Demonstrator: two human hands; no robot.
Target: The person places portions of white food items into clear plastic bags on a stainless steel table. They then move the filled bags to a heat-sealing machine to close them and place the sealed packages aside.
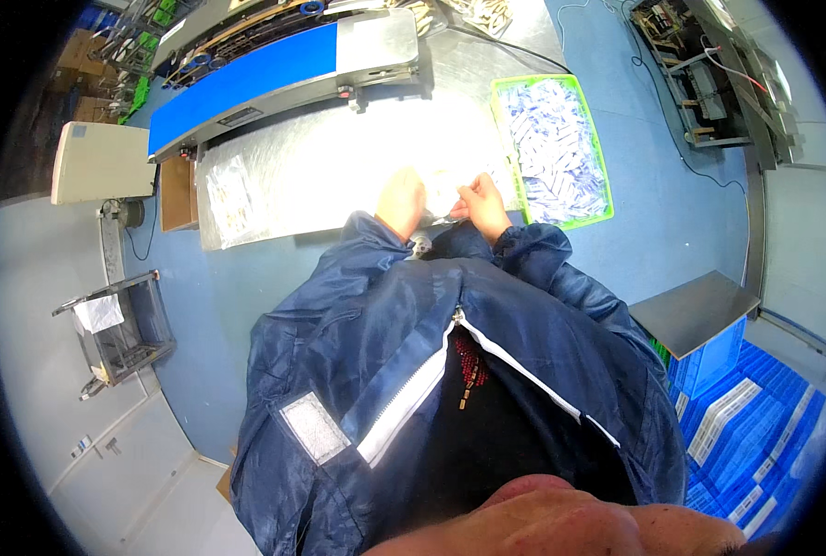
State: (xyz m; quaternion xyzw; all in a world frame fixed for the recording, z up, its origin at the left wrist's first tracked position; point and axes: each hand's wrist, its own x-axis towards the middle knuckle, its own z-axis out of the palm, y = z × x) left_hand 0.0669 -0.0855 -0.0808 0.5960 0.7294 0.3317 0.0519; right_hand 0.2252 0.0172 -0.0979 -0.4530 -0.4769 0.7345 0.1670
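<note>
Close to the table's near edge, my left hand [401,202] rests with its back showing; glare and the hand itself conceal its fingers. Just across from it, my right hand [482,206] is closed, thumb and fingertips pinched together. A pale, overexposed item lies between the hands, too washed out to name, and the pinched fingers meet its edge. Right of my right hand stands a bright green crate [530,82] filled with small blue-and-white packets [557,148]. The metal table [292,190] beneath my hands is bleached by strong light.
A conveyor with a blue belt [255,88] crosses the table's far left. Clear plastic bags [232,199] lie at the left end, above a cardboard box [179,193]. Pale sticks [482,14] are heaped at the back. Blue crates [747,435] are stacked at lower right.
</note>
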